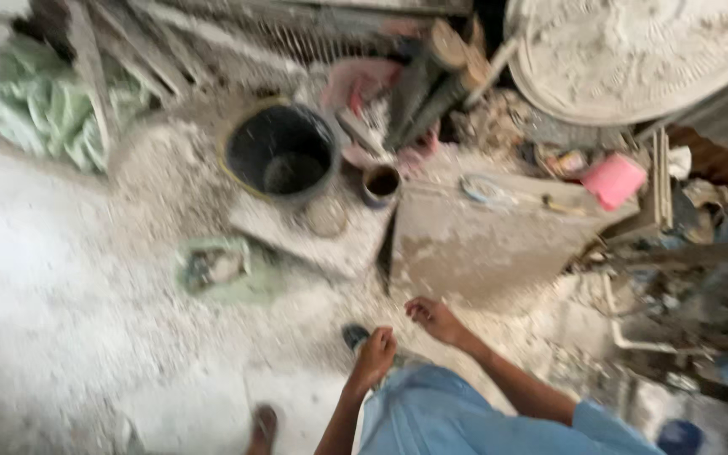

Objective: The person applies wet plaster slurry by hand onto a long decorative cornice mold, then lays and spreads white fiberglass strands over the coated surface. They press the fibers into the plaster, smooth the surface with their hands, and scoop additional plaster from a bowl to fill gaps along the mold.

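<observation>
Standing over dusty rubble, both hands empty; left hand (374, 355) curls loosely into a narrow half-fist, holding nothing; right hand (436, 318) hangs with fingers relaxed and partly spread, also holding nothing; nearest thing is the grey slab (482, 244), just ahead of the right fingertips, not touching as far as the blur lets me tell; black bucket (281, 154) sits further ahead and left of the left hand, small brown cup (380, 183) between bucket and slab; pink block (614, 180) rests at the slab's far right corner; risks as I judge them: slab looks tilted and powder-coated, so a bare-handed lift could slip; loose debris underfoot invites a stumble into the bucket.
</observation>
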